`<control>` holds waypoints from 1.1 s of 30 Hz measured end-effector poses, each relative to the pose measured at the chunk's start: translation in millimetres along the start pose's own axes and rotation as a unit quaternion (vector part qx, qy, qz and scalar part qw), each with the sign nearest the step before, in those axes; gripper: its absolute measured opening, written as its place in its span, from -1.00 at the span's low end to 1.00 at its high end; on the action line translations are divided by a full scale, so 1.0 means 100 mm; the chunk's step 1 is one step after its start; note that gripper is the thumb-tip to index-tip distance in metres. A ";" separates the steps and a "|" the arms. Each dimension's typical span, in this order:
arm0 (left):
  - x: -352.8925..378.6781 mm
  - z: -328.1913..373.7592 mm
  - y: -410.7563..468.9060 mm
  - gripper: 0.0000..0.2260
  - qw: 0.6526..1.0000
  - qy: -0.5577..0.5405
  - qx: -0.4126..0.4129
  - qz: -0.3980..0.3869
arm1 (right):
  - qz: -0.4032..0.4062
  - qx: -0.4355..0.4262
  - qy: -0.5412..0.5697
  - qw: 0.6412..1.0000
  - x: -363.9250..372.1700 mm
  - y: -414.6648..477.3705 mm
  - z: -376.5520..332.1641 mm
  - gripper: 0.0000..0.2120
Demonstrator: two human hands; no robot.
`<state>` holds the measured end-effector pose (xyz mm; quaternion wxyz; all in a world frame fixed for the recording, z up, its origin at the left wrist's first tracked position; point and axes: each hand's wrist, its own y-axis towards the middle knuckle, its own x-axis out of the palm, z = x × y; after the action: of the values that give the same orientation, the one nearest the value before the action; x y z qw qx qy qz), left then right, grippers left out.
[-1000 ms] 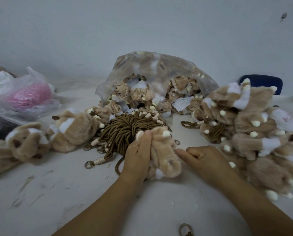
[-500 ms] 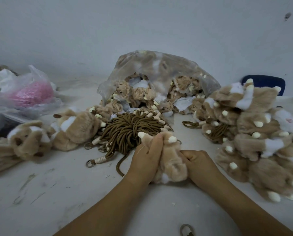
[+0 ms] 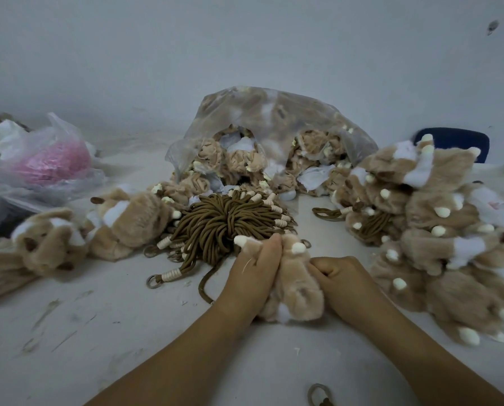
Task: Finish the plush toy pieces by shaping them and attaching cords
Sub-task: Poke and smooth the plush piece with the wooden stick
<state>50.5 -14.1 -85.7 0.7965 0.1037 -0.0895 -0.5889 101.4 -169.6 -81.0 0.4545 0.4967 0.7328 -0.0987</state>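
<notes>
A tan plush toy piece [image 3: 296, 291] with cream tips lies on the white table [image 3: 127, 332] between my hands. My left hand [image 3: 252, 272] wraps its left side, fingers curled over the top end. My right hand [image 3: 340, 278] grips its right side with curled fingers. Just behind sits a bundle of brown cords [image 3: 225, 222] with cream wrapped ends and metal rings. One brown cord [image 3: 205, 284] trails from under my left hand.
A clear bag of unshaped plush pieces [image 3: 269, 148] stands behind the cords. Shaped plush toys are piled at the right [image 3: 441, 235] and lie at the left [image 3: 124, 221]. A plastic bag with pink material [image 3: 50, 162] sits far left. A loose ring [image 3: 318, 394] lies near the front edge.
My right hand moved left from the table onto the plush piece and now grips its side. My left hand kept hold of the piece, which shifted slightly.
</notes>
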 end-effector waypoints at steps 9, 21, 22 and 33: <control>-0.07 -0.13 0.13 -0.86 0.997 -0.055 -0.033 0.031 | 0.101 0.106 0.037 0.989 -0.09 0.08 0.17 -0.45; -0.29 -0.13 0.24 -0.78 0.994 -0.026 -0.011 0.109 | -0.074 0.017 -0.047 0.996 -0.26 -0.01 0.08 -0.18; -0.28 -0.14 0.25 -0.81 0.994 -0.067 -0.043 0.077 | -0.078 0.017 -0.010 0.997 -0.21 -0.03 0.04 -0.20; -0.15 0.07 0.09 -0.82 0.948 0.193 0.201 0.152 | 0.070 0.100 0.054 0.991 -0.06 0.05 0.01 -0.36</control>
<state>53.1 2.2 -77.0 0.8414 0.3581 -0.0653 -0.3995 106.7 -171.2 -75.7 0.3681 0.5943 0.7061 -0.1126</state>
